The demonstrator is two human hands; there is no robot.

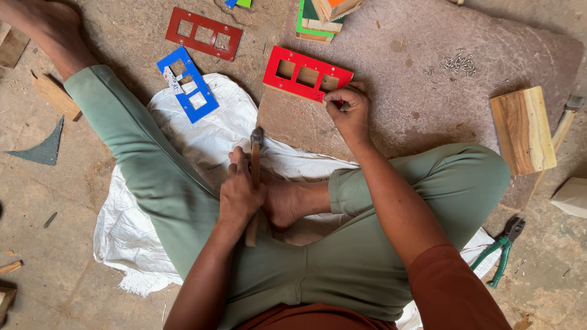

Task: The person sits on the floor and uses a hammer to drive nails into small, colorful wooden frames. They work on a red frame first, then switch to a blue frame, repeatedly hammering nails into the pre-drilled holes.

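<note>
Person seated cross-legged on the ground, green trousers, a white woven sack (202, 128) spread under the legs.

Left hand (239, 190) wrapped tight around the wooden handle of a hammer (255, 160); hammer held upright over the lap, its metal head near the edge of a flat stone slab (428, 104).

Right hand (350, 109) reaches forward onto the slab, thumb and fingertips pinched on something small at the lower right corner of a red panel with three rectangular openings (307, 74). Too small to tell what is pinched. The panel lies flat on the slab's near left part.

A blue panel (187, 84) rests on the sack, a dark red panel (203, 33) beyond it. Loose nails (455, 63) scattered on the slab, a wooden block (524, 129) at its right edge. Green-handled pliers (502, 249) on the floor by the right knee.
</note>
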